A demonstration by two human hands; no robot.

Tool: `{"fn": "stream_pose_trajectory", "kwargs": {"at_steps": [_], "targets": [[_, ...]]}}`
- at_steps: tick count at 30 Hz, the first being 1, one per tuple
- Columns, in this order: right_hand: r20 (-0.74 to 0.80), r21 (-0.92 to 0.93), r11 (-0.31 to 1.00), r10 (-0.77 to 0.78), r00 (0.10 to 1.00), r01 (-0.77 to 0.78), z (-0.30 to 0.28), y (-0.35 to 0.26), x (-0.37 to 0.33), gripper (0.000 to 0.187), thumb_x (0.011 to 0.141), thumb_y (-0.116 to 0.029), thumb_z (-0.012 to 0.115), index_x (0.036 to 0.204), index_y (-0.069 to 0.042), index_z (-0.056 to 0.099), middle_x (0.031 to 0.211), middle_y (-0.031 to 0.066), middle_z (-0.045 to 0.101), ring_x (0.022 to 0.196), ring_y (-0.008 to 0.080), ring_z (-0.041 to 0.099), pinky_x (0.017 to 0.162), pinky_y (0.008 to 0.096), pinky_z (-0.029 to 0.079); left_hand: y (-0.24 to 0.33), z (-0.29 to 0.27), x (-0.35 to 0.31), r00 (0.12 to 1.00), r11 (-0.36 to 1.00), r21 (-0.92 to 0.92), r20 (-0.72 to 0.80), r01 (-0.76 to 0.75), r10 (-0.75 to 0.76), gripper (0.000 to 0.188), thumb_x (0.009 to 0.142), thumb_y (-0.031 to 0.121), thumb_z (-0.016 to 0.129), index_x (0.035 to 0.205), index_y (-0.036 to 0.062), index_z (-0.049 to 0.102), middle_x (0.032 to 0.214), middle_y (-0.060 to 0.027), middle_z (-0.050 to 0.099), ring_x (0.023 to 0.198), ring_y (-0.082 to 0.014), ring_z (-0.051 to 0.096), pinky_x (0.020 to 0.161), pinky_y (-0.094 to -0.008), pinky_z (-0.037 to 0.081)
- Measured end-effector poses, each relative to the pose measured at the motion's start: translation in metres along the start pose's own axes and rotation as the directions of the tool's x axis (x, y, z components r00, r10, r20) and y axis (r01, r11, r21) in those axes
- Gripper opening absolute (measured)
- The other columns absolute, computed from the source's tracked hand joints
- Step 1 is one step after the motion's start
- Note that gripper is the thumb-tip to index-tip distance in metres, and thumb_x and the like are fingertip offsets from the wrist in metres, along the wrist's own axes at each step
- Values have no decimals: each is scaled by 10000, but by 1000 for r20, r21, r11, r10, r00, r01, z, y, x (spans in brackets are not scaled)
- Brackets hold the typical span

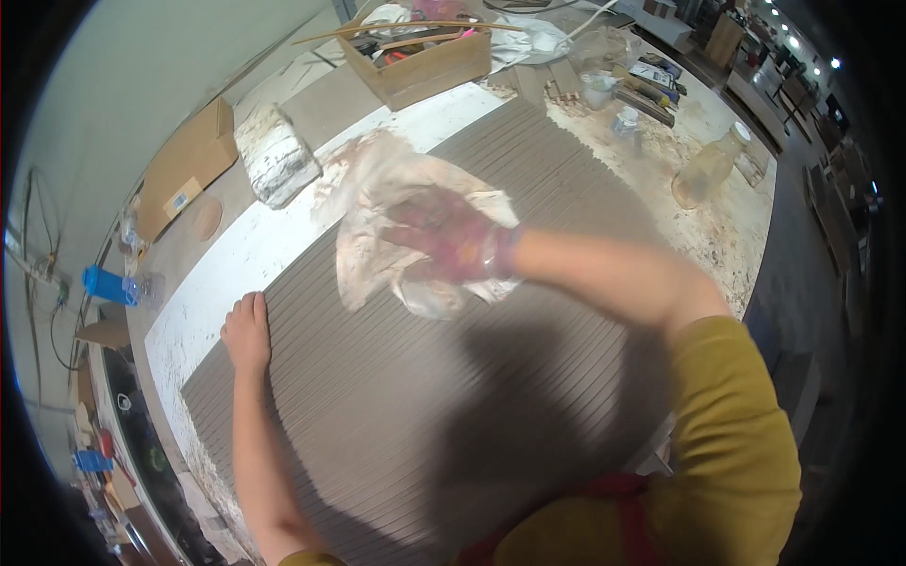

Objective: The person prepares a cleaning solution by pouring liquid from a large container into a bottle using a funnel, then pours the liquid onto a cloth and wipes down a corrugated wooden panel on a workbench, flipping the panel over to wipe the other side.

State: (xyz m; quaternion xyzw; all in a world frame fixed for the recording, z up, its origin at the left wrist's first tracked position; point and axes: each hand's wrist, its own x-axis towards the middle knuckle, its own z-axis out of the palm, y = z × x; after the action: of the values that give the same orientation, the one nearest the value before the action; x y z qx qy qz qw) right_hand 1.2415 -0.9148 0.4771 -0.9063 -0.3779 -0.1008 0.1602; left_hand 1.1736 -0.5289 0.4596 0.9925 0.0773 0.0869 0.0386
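Observation:
A broad grey-brown panel of many narrow parallel strips (pixel 377 396) lies before me. My right hand (pixel 448 236), in a stained reddish-purple glove, holds a crumpled whitish cloth (pixel 363 259) down on its upper part. The glove is blurred, and the cloth spreads out beyond its fingers. At the panel's left edge rests my bare left hand (pixel 247 332), its fingers laid flat and holding nothing. A dark shadow falls across the near part of the strips.
Behind the panel stands a cardboard box of tools (pixel 434 80). A white wrapped bundle (pixel 274 156) and a folded piece of cardboard (pixel 189 170) lie at far left, near a blue-capped bottle (pixel 109 285). A cloudy bottle (pixel 710 170) stands on the stained tabletop at right.

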Motion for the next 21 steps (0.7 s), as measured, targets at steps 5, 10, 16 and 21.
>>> {"fn": "stream_pose_trajectory", "kwargs": {"at_steps": [5,10,16,21], "targets": [[27,23,864,503,864,-503,10,126,13,429,894,-357,460,1249,-123,518,1197,117,569,1082,251,562,924,363,434,0,-1,2,1000,1000,0,22,-1,1,381,969,368,341,1099,108,588,1082,-114,607,985,-319,547,899,-465,364],[-396,-503,675,376,837,-541,-12,185,-33,449,912,-378,471,1264,-100,493,1202,128,559,1082,249,570,842,401,474,24,-4,13,998,998,41,56,-41,39,389,968,375,338,1118,110,579,1098,-115,599,1015,-324,538,922,-484,360],[-110,-206,977,25,994,-47,27,0,5,561,892,-427,484,1378,-165,386,1387,112,431,1289,298,394,1095,414,264,-3,3,2,999,1000,8,32,6,-6,397,970,374,333,1143,105,568,1099,-121,594,1025,-327,528,911,-478,364],[-156,-184,923,312,937,-338,0,148,-3,440,886,-358,500,1233,-89,519,1199,162,558,1106,312,537,962,390,405,-22,10,3,998,997,36,23,-65,64,407,970,367,327,1168,107,569,1126,-129,596,1007,-338,548,895,-481,381]]}}
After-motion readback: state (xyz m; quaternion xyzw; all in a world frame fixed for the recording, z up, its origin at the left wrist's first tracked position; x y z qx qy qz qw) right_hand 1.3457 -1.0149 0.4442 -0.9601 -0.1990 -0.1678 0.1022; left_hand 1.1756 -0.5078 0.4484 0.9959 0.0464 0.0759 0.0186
